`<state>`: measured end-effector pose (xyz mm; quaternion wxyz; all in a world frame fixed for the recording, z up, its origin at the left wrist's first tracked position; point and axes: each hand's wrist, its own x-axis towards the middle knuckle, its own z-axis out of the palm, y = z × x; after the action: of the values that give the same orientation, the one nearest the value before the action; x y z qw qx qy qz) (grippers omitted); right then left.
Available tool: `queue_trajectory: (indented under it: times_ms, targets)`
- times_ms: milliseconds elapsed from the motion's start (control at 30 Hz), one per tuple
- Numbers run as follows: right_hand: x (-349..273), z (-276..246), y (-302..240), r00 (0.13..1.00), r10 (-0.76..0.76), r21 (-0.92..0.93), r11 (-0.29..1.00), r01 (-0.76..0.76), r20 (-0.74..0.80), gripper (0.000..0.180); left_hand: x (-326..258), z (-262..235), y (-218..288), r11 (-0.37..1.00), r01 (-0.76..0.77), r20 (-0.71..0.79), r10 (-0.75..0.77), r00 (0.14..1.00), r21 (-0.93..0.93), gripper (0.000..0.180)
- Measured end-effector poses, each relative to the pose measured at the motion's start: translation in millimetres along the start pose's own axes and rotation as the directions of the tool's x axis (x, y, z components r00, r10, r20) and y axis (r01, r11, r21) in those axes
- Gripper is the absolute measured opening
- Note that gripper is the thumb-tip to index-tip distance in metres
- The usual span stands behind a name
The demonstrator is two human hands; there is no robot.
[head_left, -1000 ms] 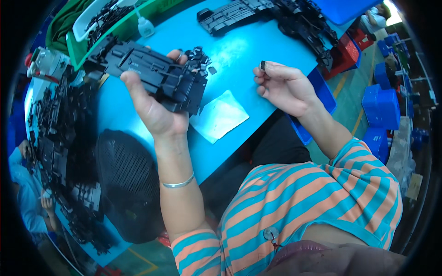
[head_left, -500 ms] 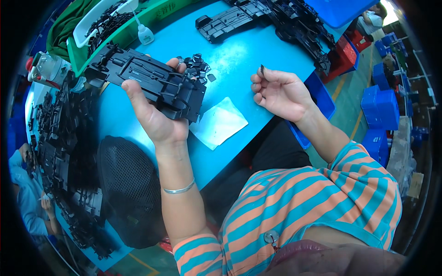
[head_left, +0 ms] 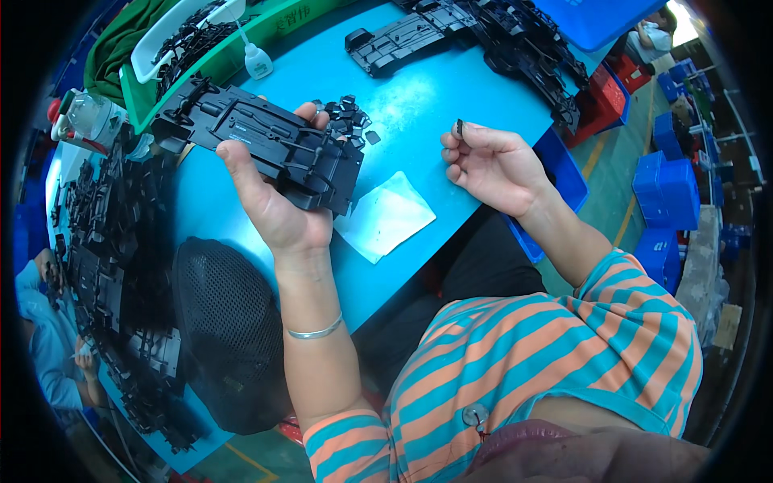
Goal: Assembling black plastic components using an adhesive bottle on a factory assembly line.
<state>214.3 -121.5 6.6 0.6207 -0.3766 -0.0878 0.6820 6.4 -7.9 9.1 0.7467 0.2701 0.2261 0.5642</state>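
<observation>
A black plastic model-car chassis (head_left: 250, 137) lies across the palm of my left hand (head_left: 278, 205), its thumb on the near edge and fingertips showing past the far edge. My right hand (head_left: 495, 165) is raised at the table's right side, apart from the chassis. Between its thumb and forefinger it pinches a small black plastic piece (head_left: 460, 127), seen nearly edge-on. Just beyond the chassis, several similar small black pieces (head_left: 346, 119) lie in a loose heap, partly hidden by it. A white square sheet (head_left: 390, 216) rests on the blue table (head_left: 403, 121) between my hands.
A green tray (head_left: 322, 16) with a white bin (head_left: 143, 58) stands at the far left, a small white squeeze bottle (head_left: 258, 61) beside it. More black chassis (head_left: 411, 36) lie at the back; others (head_left: 105, 249) crowd the left. A black mesh chair back (head_left: 229, 322) stands near my left forearm.
Almost nothing differs. The whole view has shifted very slightly; both hands keep their hold on the chassis and the small black piece.
</observation>
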Motion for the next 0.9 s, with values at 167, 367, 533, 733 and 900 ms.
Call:
queue_trajectory:
  times_ms: [167,367,533,733,900]
  targets:
    - [-2,10,1,0.969,-0.233,-0.365,0.897,0.248,0.086,0.012,1,-2,1,0.996,0.036,0.081,-0.029,0.996,-0.079,0.074]
    - [-4,44,7,0.414,-0.541,-0.642,-0.345,0.685,0.732,0.013,1,-11,-2,0.938,0.198,0.357,-0.088,0.93,-0.285,0.084]
    - [8,49,12,0.234,-0.479,-0.511,-0.603,0.612,0.846,0.025,-5,0,-3,0.971,0.156,0.342,-0.086,0.936,-0.183,0.091]
    - [15,46,14,0.19,-0.433,-0.461,-0.698,0.549,0.881,0.019,-3,-1,-5,0.982,0.128,0.387,-0.065,0.92,-0.138,0.095]
    - [16,45,14,0.173,-0.412,-0.437,-0.727,0.53,0.895,0.019,-3,0,-5,0.976,0.147,0.415,-0.068,0.907,-0.16,0.094]
